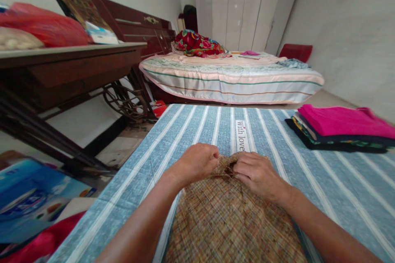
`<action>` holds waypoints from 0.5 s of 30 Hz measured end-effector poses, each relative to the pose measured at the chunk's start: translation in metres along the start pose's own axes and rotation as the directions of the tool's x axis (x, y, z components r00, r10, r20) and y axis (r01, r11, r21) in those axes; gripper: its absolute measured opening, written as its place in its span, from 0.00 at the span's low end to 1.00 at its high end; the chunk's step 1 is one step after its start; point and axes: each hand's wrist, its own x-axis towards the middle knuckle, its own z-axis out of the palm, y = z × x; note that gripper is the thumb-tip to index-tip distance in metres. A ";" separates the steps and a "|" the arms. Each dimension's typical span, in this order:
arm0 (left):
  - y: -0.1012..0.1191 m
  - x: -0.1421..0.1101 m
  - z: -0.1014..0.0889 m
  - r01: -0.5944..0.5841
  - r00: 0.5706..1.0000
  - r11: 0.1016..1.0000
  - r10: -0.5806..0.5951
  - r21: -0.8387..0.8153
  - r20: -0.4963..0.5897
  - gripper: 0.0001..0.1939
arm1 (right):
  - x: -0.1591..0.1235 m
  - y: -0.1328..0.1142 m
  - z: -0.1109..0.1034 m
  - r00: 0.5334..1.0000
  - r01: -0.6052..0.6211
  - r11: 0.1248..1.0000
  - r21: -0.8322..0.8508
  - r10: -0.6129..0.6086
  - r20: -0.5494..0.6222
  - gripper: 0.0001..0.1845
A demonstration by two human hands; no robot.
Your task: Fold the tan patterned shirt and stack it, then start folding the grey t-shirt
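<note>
A brown and tan checked garment [231, 222] lies on the blue striped cloth [197, 127], its lower part running out of view at the bottom. At its far edge my left hand [202, 160] is closed, fingers curled on the bunched fabric. Just to the right, my right hand [254, 172] also grips the gathered edge, with its fingertips pressed into a fold. Between the two hands the cloth is crumpled and a small dark opening shows. What kind of garment it is I cannot tell.
A stack of folded clothes [345, 129], pink on top, sits at the right. On the left stands a treadle table [77, 65] with a red plastic bag [46, 24]. A bed [231, 78] is beyond the table. A blue box [33, 197] is low at left.
</note>
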 end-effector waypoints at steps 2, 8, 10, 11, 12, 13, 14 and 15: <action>0.001 0.006 0.001 0.018 1.000 0.999 -0.017 0.037 -0.022 0.11 | -0.006 -0.004 0.004 0.997 0.019 0.998 -0.065 -0.023 -0.068 0.12; 0.012 0.042 0.002 -0.061 0.997 0.982 0.050 0.180 0.063 0.16 | -0.012 -0.006 0.008 0.990 -0.002 0.999 -0.038 -0.004 -0.139 0.14; 0.015 0.054 0.004 -0.093 0.985 0.972 0.059 0.216 0.163 0.15 | -0.011 -0.005 0.007 0.991 -0.023 1.000 -0.012 0.021 -0.131 0.13; 0.017 0.057 0.005 -0.094 0.979 0.971 0.051 0.218 0.197 0.15 | -0.011 -0.004 0.007 0.991 -0.031 0.999 0.008 0.032 -0.130 0.13; 0.018 0.060 0.006 -0.091 0.975 0.973 0.043 0.213 0.220 0.13 | -0.011 -0.004 0.006 0.991 -0.036 0.999 0.029 0.040 -0.130 0.12; 0.018 0.062 0.007 -0.086 0.972 0.975 0.037 0.203 0.233 0.11 | -0.011 -0.003 0.006 0.990 -0.038 0.998 0.050 0.044 -0.133 0.12; 0.018 0.063 0.008 -0.083 0.971 0.979 0.037 0.188 0.238 0.09 | -0.011 -0.003 0.006 0.990 -0.037 0.997 0.067 0.046 -0.136 0.12; 0.017 0.064 0.009 -0.084 0.971 0.983 0.044 0.165 0.234 0.06 | -0.012 -0.002 0.006 0.989 -0.034 0.996 0.080 0.046 -0.141 0.11</action>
